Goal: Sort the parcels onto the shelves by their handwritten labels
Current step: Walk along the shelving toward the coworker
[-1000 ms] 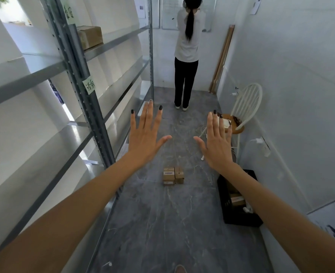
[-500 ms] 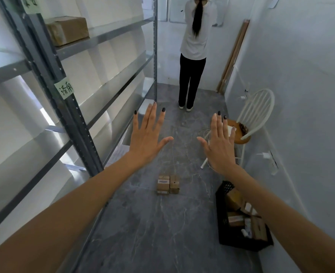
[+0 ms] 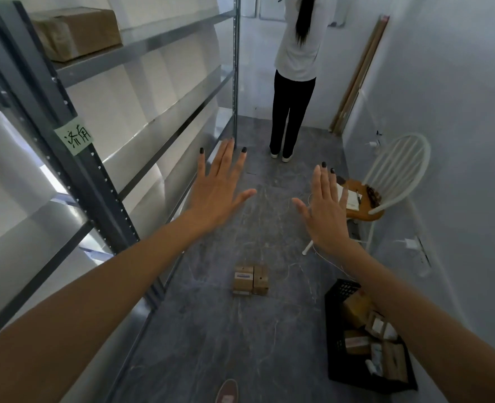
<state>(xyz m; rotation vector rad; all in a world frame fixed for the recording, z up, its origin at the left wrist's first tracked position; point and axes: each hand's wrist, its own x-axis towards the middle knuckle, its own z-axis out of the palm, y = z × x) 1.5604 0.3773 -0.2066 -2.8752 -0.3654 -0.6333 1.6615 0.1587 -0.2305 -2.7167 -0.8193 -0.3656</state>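
Note:
My left hand (image 3: 215, 190) and my right hand (image 3: 324, 210) are stretched out in front of me, fingers spread, both holding nothing. Two small cardboard parcels (image 3: 250, 279) lie side by side on the grey floor below and between my hands. A black crate (image 3: 338, 341) at the lower right holds several more parcels. A metal shelving unit (image 3: 94, 181) runs along the left, with a green handwritten label (image 3: 74, 136) on its post. One brown parcel (image 3: 76, 32) sits on an upper shelf.
A person in a white top and black trousers (image 3: 294, 82) stands at the far end of the narrow aisle, back turned. A white chair with a wooden seat (image 3: 386, 181) stands by the right wall. My shoe tip (image 3: 226, 391) shows at the bottom.
The view has tilted down and moved forward: the crate, the floor parcels and the chair now sit closer. Both hands stay spread and empty.

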